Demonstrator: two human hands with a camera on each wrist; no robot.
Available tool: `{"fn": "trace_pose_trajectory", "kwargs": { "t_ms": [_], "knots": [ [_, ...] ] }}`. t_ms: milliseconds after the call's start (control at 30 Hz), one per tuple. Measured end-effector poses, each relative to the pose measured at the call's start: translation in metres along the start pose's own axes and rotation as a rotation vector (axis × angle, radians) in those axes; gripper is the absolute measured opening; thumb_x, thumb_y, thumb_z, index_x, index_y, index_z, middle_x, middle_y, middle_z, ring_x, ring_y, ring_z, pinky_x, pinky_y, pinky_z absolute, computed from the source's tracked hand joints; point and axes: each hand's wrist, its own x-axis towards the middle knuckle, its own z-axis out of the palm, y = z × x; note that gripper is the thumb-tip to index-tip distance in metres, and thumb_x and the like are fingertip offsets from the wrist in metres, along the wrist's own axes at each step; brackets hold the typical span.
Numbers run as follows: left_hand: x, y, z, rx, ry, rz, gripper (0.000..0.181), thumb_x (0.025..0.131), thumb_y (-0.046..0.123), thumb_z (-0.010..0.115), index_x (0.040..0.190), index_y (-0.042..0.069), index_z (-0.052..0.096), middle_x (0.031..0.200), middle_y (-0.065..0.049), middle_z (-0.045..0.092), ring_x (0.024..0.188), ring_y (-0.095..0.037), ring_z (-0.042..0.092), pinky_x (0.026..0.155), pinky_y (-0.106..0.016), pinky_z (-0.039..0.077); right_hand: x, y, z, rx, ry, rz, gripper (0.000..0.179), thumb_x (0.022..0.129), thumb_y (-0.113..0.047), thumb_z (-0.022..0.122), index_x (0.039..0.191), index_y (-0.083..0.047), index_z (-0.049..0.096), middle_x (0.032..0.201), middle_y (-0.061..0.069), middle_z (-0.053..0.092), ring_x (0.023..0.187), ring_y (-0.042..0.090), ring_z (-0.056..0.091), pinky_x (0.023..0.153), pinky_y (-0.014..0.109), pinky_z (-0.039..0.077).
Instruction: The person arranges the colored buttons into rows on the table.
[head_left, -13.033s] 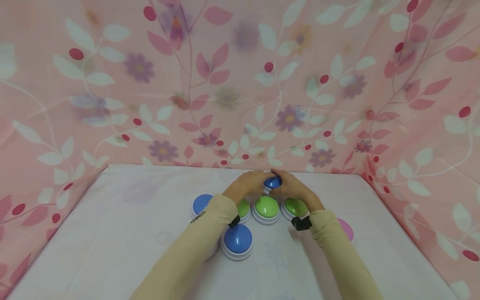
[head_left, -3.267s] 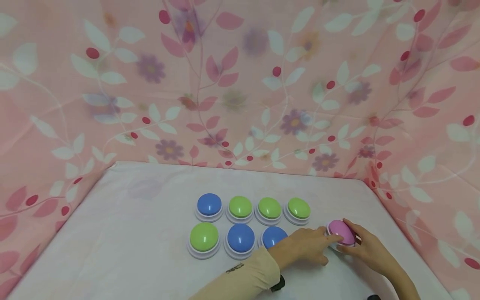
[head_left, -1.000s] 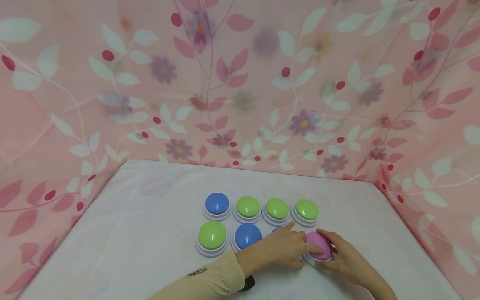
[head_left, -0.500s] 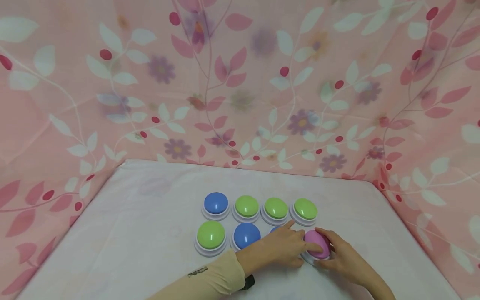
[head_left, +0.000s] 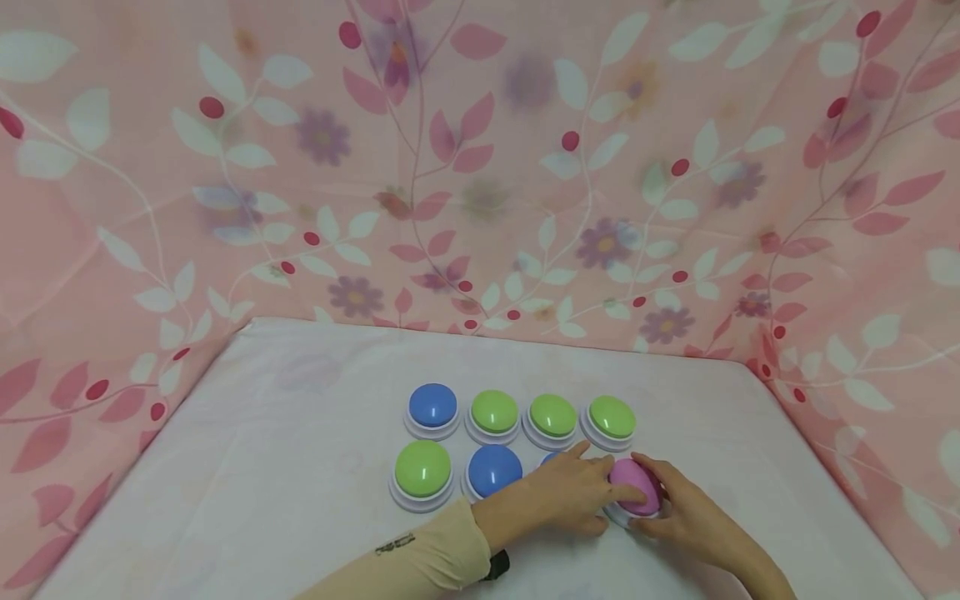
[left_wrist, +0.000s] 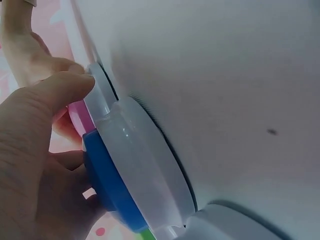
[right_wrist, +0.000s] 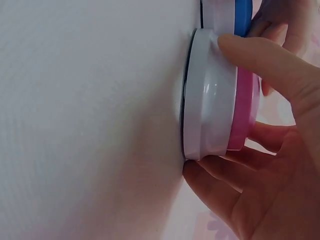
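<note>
A pink push button (head_left: 634, 486) with a round white base sits at the right end of the front row. My right hand (head_left: 693, 517) grips it from the right; in the right wrist view its thumb and fingers span the white base (right_wrist: 207, 95). My left hand (head_left: 562, 496) lies across from the left, its straight index finger on the pink dome. In the left wrist view, the left thumb (left_wrist: 75, 85) is right at the pink button's white base. A blue push button (left_wrist: 107, 175) stands beside the pink one, mostly hidden under the left hand in the head view.
Behind stands a row with a blue button (head_left: 432, 407) and three green buttons (head_left: 552, 415). A green button (head_left: 422, 469) and a blue button (head_left: 495, 472) stand front left. A white cloth covers the table (head_left: 262, 467); floral pink curtains (head_left: 480, 167) enclose it.
The earliest frame shows both hands around a blue button at the back. Later, the pink button slid left beside the front-row blue one. Over the last second, hands and buttons barely moved.
</note>
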Motion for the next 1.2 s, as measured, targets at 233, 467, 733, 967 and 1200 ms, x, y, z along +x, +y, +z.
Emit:
{"fn": "trace_pose_trajectory", "kwargs": {
  "t_ms": [233,467,733,967,1200],
  "knots": [
    [-0.004,-0.002,0.001,0.06,0.033,-0.018,0.07,0.089,0.047,0.069,0.15,0.041,0.036,0.149,0.0,0.046,0.14,-0.008,0.039,0.118,-0.039,0.03,-0.001,-0.002,-0.005,0.014,0.013,-0.059,0.087,0.08,-0.037,0.082,0.147,-0.001,0.039,0.143,0.023,0.049,0.123,0.039,0.055,0.095,0.037,0.053],
    [-0.015,-0.012,0.0,0.013,0.1,-0.027,0.076,0.09,0.049,0.065,0.155,0.037,0.027,0.156,-0.002,0.039,0.145,-0.012,0.034,0.118,-0.039,0.028,0.0,-0.006,-0.01,-0.028,0.089,-0.148,0.078,0.085,-0.034,0.078,0.147,-0.003,0.041,0.143,0.021,0.051,0.124,0.043,0.053,0.093,0.058,0.049],
    [-0.048,-0.029,-0.014,-0.142,0.158,-0.036,0.073,0.096,0.052,0.057,0.158,0.033,0.022,0.159,-0.003,0.035,0.148,-0.016,0.029,0.121,-0.042,0.021,0.006,-0.014,-0.02,-0.078,0.167,-0.185,0.074,0.088,-0.03,0.076,0.148,-0.005,0.041,0.141,0.019,0.053,0.126,0.043,0.051,0.094,0.061,0.046],
    [-0.072,-0.052,-0.03,-0.174,0.24,-0.103,0.073,0.097,0.058,0.051,0.158,0.028,0.024,0.161,-0.006,0.03,0.15,-0.02,0.024,0.122,-0.045,0.017,0.019,-0.025,-0.036,-0.125,0.243,-0.188,0.076,0.087,-0.027,0.077,0.151,-0.014,0.039,0.145,0.019,0.047,0.131,0.047,0.044,0.094,0.072,0.041],
    [-0.101,-0.079,-0.045,-0.244,0.354,-0.234,0.074,0.094,0.055,0.059,0.156,0.027,0.029,0.163,-0.006,0.024,0.151,-0.02,0.019,0.122,-0.043,0.014,0.027,-0.028,-0.055,-0.117,0.379,-0.245,0.083,0.083,-0.016,0.08,0.153,-0.024,0.037,0.152,0.015,0.041,0.14,0.034,0.037,0.099,0.072,0.033]
  ]
}}
